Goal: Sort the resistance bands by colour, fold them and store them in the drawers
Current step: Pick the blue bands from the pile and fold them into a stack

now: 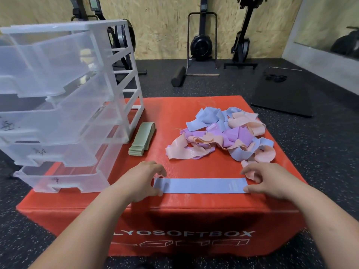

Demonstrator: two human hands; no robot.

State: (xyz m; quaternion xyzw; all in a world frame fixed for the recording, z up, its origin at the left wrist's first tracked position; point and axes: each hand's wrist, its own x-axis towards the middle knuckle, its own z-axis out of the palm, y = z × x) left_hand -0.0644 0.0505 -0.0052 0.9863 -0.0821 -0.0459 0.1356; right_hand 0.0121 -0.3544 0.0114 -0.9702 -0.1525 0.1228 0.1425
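Note:
A blue resistance band (pixel 200 185) lies flat and stretched out along the front of the red soft box (pixel 174 113). My left hand (pixel 143 179) pinches its left end, and my right hand (pixel 266 181) pinches its right end. Behind it sits a tangled pile of blue, pink and purple bands (pixel 223 136). A neat stack of folded green bands (pixel 142 138) lies beside the clear plastic drawer unit (pixel 58 105), which stands on the box's left side with its drawers pulled out.
The box stands on a dark speckled gym floor. A black foam roller (pixel 178 76), a black mat (pixel 285 92) and exercise machines (pixel 202 41) against a plywood wall lie further back.

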